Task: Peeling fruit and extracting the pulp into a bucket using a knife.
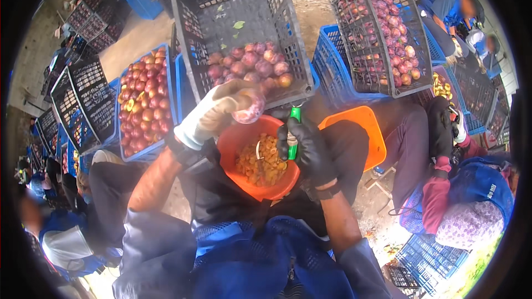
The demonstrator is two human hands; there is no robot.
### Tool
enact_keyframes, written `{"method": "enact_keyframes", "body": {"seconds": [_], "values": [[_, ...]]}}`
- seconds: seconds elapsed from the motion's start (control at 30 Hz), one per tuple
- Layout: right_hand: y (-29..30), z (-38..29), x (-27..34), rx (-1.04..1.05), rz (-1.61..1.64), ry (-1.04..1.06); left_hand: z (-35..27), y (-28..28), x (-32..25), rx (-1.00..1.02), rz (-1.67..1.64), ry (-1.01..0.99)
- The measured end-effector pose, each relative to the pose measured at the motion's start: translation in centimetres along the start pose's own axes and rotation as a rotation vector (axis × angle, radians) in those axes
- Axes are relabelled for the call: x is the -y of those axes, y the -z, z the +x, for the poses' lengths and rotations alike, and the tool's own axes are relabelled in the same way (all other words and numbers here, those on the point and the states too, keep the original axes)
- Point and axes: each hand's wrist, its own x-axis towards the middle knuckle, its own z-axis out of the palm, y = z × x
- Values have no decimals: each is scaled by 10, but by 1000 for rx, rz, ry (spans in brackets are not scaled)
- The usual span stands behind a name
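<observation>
My left hand (212, 112), in a white and tan glove, grips a reddish-purple plum (249, 106) at the near edge of a tilted black plastic crate (305, 66). Plums (249, 64) and a few green leaves lie in that crate. My right hand (309, 147), in a black glove, holds a tool with a green handle (295, 133) upright over the right rim of an orange-red bucket (232, 139); the tool's working end cannot be made out. Small yellow-orange pieces (259, 166) lie in the bucket between my legs.
On the left stands a blue crate (145, 155) of plums, some showing yellow flesh. A black crate (376, 29) of plums tilts over a blue crate (332, 58) at right. An orange container (370, 133) is beside my right knee. Co-workers (465, 199) sit close on both sides.
</observation>
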Motion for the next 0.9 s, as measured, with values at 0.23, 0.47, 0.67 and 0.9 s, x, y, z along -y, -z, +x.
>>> {"method": "enact_keyframes", "body": {"seconds": [0.23,0.47,0.67,0.9], "values": [[-11,81,4,-35,-852,24,-82,68,16,-222,-479,-223],[15,170,-5,-106,-1204,235,-78,78,48,-367,-410,-328],[10,195,-16,-5,-1194,259,-83,87,58,-321,-578,-328],[-27,204,-46,149,-932,37,-82,79,53,-487,-642,-415]]}}
